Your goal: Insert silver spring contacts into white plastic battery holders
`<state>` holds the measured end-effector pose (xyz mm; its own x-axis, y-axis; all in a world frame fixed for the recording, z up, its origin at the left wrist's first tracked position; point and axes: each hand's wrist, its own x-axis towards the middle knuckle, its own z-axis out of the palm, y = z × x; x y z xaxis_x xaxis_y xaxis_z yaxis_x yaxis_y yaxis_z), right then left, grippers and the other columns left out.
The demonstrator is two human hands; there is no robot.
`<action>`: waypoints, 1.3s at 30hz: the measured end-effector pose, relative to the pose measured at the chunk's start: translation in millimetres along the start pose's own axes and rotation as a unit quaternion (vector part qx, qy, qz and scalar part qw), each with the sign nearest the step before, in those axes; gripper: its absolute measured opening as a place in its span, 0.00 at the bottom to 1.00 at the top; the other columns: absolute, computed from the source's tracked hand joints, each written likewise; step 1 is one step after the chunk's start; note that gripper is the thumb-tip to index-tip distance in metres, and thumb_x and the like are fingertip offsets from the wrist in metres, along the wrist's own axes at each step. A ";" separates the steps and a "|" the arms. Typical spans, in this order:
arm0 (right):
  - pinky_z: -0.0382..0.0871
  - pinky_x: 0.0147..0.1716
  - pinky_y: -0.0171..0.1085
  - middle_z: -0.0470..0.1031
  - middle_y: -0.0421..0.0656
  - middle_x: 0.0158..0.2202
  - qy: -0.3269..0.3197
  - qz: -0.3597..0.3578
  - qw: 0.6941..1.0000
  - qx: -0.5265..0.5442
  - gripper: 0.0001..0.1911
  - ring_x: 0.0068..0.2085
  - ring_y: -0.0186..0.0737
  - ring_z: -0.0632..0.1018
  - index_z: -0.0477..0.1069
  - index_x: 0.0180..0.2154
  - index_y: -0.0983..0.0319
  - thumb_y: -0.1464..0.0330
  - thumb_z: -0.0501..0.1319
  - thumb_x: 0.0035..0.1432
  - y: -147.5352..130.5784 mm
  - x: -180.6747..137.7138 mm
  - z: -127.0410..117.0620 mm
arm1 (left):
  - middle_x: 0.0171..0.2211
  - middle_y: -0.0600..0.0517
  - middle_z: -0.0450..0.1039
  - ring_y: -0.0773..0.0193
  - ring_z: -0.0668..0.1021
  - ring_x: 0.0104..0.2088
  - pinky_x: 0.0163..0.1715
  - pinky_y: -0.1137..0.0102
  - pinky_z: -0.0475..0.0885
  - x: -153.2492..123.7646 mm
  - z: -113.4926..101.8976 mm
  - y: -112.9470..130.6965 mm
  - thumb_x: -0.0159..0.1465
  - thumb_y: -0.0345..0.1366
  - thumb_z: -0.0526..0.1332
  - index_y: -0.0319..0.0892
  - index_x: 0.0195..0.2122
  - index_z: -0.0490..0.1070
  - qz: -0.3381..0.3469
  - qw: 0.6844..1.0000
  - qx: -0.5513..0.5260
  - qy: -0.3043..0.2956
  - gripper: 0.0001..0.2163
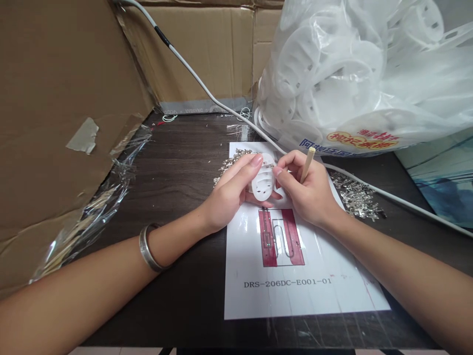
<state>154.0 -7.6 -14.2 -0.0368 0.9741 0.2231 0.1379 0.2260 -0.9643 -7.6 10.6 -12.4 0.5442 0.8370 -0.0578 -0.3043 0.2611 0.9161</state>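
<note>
My left hand (236, 183) grips a white oval plastic part (263, 183) with slots and small holes, its thumb on the upper edge. At the part's right side is my right hand (305, 185), thumb and forefinger pinched together; any small piece between them is too hidden to make out. A thin wooden stick (307, 164) is tucked in the curled fingers of that hand and points up. Behind my left hand lies a pile of small metal pieces (236, 160). A second pile of metal clips (360, 196) lies right of my right hand.
Under my hands lies a printed sheet (295, 298) with a red-and-white drawing. A big clear bag (332, 98) of white plastic parts stands at the back right. A white cable (207, 91) crosses the dark table (177, 153). Cardboard walls (199, 54) stand behind and left.
</note>
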 end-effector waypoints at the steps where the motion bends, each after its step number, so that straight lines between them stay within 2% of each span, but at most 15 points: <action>1: 0.56 0.18 0.33 0.66 0.33 0.20 0.002 -0.005 1.000 -0.009 0.08 0.19 0.28 0.66 0.65 0.29 0.60 0.67 0.62 0.59 -0.3 -0.2 0.4 | 0.34 0.48 0.76 0.59 0.83 0.32 0.28 0.69 0.80 -0.1 0.1 0.0 0.61 0.56 0.62 0.39 0.41 0.66 0.000 1.000 0.004 -0.001 0.23; 7: 0.58 0.18 0.31 0.67 0.33 0.20 0.033 -0.030 0.997 -0.056 0.07 0.20 0.28 0.69 0.65 0.29 0.61 0.69 0.62 0.58 -3.0 -1.5 2.1 | 0.36 0.47 0.75 0.59 0.82 0.33 0.26 0.70 0.80 -1.5 0.0 -0.5 0.63 0.55 0.61 0.40 0.44 0.67 0.009 0.999 0.033 -0.009 0.22; 17: 0.57 0.17 0.32 0.68 0.35 0.17 0.064 0.000 0.997 -0.036 0.07 0.19 0.28 0.66 0.68 0.28 0.62 0.70 0.65 0.55 -5.5 -2.6 2.7 | 0.41 0.46 0.75 0.62 0.82 0.32 0.27 0.71 0.81 -2.1 0.7 -0.5 0.62 0.56 0.62 0.40 0.44 0.68 0.006 0.999 0.042 0.007 0.22; 30: 0.55 0.18 0.33 0.66 0.34 0.17 0.062 -0.006 0.997 -0.052 0.06 0.18 0.29 0.64 0.70 0.31 0.63 0.68 0.65 0.56 -3.0 -2.4 1.5 | 0.39 0.47 0.74 0.62 0.81 0.33 0.27 0.72 0.80 -2.4 1.8 1.4 0.63 0.54 0.61 0.39 0.44 0.67 -0.006 0.999 0.038 0.013 0.22; 35: 0.56 0.18 0.33 0.66 0.34 0.16 0.065 0.006 0.996 -0.059 0.06 0.18 0.29 0.64 0.71 0.28 0.64 0.69 0.66 0.55 -3.8 -1.5 2.0 | 0.35 0.48 0.75 0.61 0.82 0.32 0.27 0.71 0.80 -2.0 1.7 1.3 0.62 0.55 0.61 0.39 0.43 0.67 -0.006 0.999 0.039 0.014 0.22; 39: 0.56 0.18 0.32 0.67 0.35 0.16 0.072 0.006 0.996 -0.056 0.07 0.18 0.29 0.64 0.70 0.27 0.63 0.69 0.65 0.55 -4.8 -1.8 1.9 | 0.37 0.46 0.76 0.59 0.82 0.33 0.26 0.69 0.80 -1.3 0.9 0.1 0.62 0.55 0.61 0.39 0.43 0.67 -0.003 0.999 0.033 0.026 0.22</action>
<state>151.6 -10.5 -10.3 0.1073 0.9656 0.2369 0.2467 0.2050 -0.9472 -7.6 9.2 -11.9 0.5039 0.8598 -0.0824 -0.2485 0.2357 0.9395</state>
